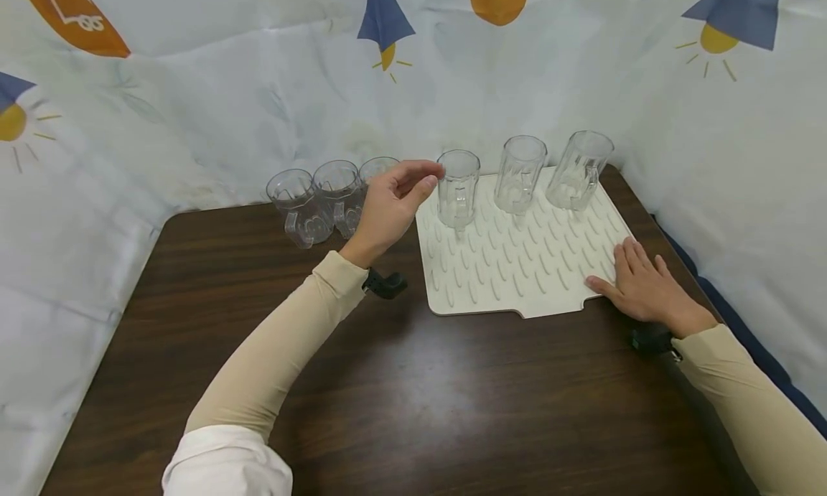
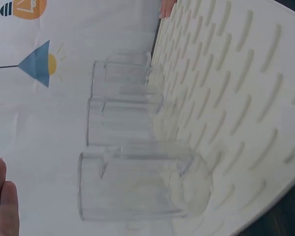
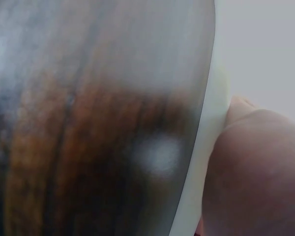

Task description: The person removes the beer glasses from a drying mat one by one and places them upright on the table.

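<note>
Along the far side of a cream ridged mat (image 1: 510, 295), three transparent handled mugs (image 1: 519, 176) stand in a spaced row; left of it, three similar mugs (image 1: 340, 184) cluster on the dark wood-grain table (image 1: 420, 410), one partly hidden. Left hand (image 1: 389, 202) hovers between groups, fingers loosely bent, holding nothing. Right hand (image 1: 649, 288) lies flat at the mat's right edge, fingers spread, gripping nothing. Bare ridges run from row to notched front edge, open tabletop nearer the person. Left wrist view shows a gap between fingers and nearest mug, unclear from head; right wrist view is mostly blurred wood.
</note>
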A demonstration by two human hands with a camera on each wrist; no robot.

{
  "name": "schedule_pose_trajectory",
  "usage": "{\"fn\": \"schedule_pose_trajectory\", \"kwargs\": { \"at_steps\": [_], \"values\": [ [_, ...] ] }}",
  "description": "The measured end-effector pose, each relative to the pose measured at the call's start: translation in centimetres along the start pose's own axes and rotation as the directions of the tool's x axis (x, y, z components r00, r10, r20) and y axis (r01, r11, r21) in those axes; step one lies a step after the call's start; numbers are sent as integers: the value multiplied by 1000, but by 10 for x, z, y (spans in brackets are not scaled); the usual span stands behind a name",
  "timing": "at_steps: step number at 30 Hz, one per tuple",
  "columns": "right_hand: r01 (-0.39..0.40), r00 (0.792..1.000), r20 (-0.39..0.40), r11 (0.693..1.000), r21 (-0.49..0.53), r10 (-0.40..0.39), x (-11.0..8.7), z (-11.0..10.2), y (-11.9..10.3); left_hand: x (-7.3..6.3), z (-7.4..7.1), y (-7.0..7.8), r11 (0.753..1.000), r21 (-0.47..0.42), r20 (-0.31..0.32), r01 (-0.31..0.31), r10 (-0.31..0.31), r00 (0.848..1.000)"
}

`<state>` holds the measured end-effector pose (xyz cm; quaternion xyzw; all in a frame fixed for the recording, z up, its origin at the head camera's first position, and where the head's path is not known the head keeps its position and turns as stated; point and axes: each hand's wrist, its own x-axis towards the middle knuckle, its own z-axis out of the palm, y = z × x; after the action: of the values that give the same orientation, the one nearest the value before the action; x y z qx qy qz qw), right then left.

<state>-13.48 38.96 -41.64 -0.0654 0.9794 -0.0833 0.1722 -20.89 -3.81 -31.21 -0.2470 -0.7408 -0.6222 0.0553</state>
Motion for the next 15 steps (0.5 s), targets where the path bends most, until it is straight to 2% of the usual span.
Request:
{"fn": "schedule_pose_trajectory", "kwargs": {
  "at_steps": [15],
  "values": [
    [5, 1000, -9, 1000, -3, -5, -1, 0, 0, 18, 55, 4, 998, -53, 132, 43, -36, 991]
  ]
}}
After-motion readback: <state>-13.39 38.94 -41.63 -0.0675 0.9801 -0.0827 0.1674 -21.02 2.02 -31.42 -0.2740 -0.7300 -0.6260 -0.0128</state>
